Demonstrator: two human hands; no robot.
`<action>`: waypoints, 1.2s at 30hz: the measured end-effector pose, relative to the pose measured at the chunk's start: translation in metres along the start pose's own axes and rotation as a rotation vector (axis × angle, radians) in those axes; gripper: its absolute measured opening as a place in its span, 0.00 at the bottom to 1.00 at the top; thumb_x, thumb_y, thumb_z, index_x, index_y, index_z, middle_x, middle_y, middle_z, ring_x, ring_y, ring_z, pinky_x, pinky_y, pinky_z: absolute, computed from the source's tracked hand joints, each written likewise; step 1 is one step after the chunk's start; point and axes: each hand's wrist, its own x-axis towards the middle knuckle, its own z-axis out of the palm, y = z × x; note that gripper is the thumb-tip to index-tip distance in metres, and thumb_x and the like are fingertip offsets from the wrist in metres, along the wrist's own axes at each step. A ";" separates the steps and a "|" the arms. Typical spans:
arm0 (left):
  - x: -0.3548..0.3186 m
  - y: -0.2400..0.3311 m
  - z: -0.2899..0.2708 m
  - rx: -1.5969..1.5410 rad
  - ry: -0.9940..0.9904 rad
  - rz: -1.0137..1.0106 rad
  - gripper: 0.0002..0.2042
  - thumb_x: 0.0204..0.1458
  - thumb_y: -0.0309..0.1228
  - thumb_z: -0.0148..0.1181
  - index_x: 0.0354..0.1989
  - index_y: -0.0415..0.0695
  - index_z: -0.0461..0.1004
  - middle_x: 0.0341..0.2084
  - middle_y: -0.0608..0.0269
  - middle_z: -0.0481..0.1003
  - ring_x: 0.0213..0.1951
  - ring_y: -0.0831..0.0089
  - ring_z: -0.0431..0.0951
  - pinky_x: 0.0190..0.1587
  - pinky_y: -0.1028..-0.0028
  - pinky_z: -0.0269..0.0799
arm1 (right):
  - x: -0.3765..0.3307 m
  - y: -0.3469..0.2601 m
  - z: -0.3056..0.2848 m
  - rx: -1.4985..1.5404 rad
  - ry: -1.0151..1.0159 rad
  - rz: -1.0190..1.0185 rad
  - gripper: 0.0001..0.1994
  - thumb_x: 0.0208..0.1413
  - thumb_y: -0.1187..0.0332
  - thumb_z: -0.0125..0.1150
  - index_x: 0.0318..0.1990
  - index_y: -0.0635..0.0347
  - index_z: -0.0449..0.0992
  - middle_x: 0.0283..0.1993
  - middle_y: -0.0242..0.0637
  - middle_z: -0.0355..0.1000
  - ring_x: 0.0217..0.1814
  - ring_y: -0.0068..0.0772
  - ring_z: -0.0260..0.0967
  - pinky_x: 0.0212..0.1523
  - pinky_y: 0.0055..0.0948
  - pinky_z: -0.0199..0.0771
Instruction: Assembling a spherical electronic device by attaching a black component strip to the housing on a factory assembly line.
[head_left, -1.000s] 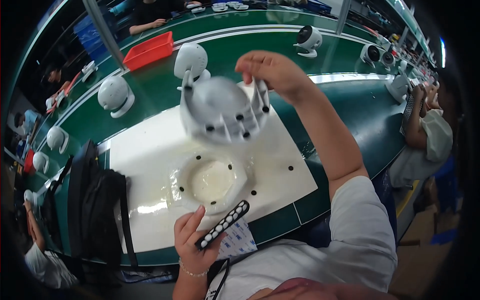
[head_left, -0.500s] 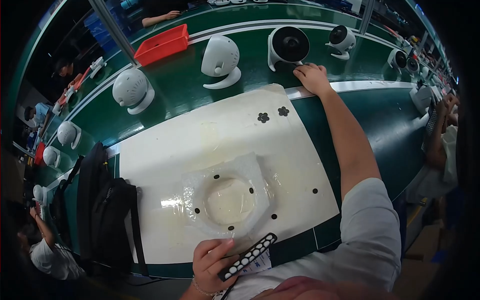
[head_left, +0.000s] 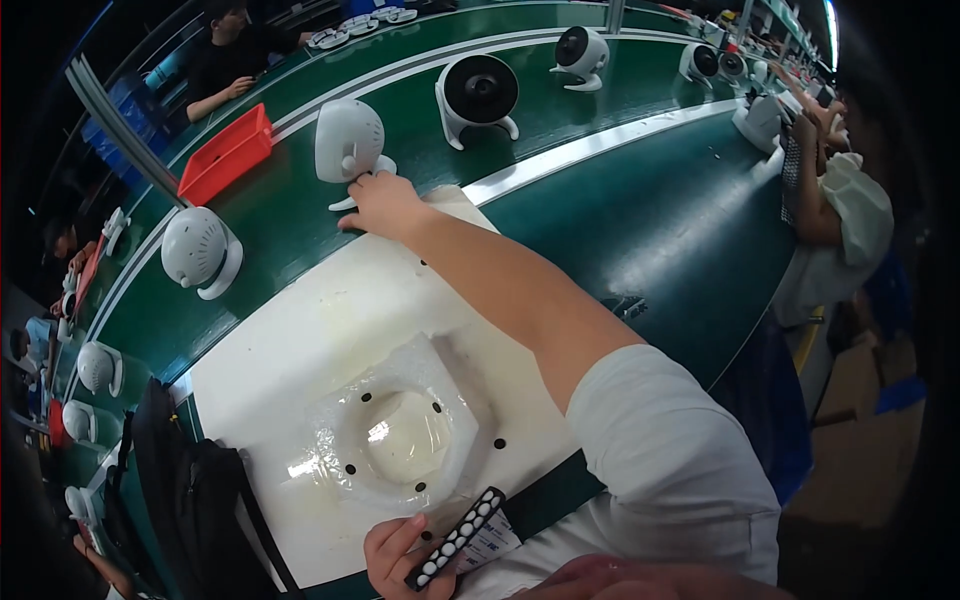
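My right hand reaches across to the far side, its fingers curled at the curved stand of a white desk fan whose vented back faces me. The stand is partly hidden behind the fingers. Low in the view, my left hand grips a narrow black strip covered in round white pads, with a printed paper piece beside it. Beyond that hand lies a plastic-wrapped white foam block with a round hollow and several black dots on its rim. Under it is a pale board.
Along the green conveyor stand more fans, including a black-fronted fan and a vented white fan. A red tray sits beyond. A black bag lies at left. Co-workers are across and at right.
My right hand has moved left, from the foot of the black-fronted fan to the stand of the white fan. The view has shifted to the right. My left hand still holds the strip.
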 end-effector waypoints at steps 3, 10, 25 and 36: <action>-0.001 0.005 -0.006 0.018 -0.060 -0.033 0.10 0.34 0.23 0.65 0.27 0.38 0.71 0.41 0.48 0.71 0.37 0.53 0.70 0.39 0.63 0.67 | -0.005 0.020 -0.001 -0.034 0.218 -0.158 0.12 0.50 0.59 0.53 0.37 0.57 0.70 0.38 0.37 0.69 0.44 0.38 0.66 0.41 0.33 0.69; 0.002 0.009 0.008 -0.114 0.124 -0.155 0.10 0.31 0.24 0.63 0.17 0.36 0.66 0.32 0.53 0.73 0.30 0.64 0.71 0.33 0.72 0.66 | -0.072 -0.024 -0.123 1.242 0.131 0.089 0.10 0.55 0.62 0.48 0.38 0.59 0.65 0.28 0.36 0.69 0.20 0.26 0.67 0.17 0.25 0.63; -0.002 0.007 0.003 -0.471 0.143 -0.346 0.08 0.36 0.20 0.64 0.25 0.36 0.71 0.29 0.56 0.74 0.28 0.70 0.74 0.32 0.77 0.69 | -0.203 -0.080 -0.136 1.623 -0.700 0.188 0.12 0.57 0.63 0.46 0.44 0.58 0.57 0.31 0.41 0.70 0.18 0.20 0.64 0.14 0.17 0.63; -0.006 0.011 0.000 -0.636 0.344 -0.324 0.10 0.38 0.18 0.62 0.32 0.34 0.72 0.31 0.57 0.73 0.31 0.75 0.73 0.34 0.78 0.68 | -0.229 -0.093 -0.163 0.885 -0.066 -0.850 0.28 0.33 0.64 0.71 0.44 0.57 0.66 0.42 0.35 0.68 0.45 0.34 0.65 0.43 0.33 0.62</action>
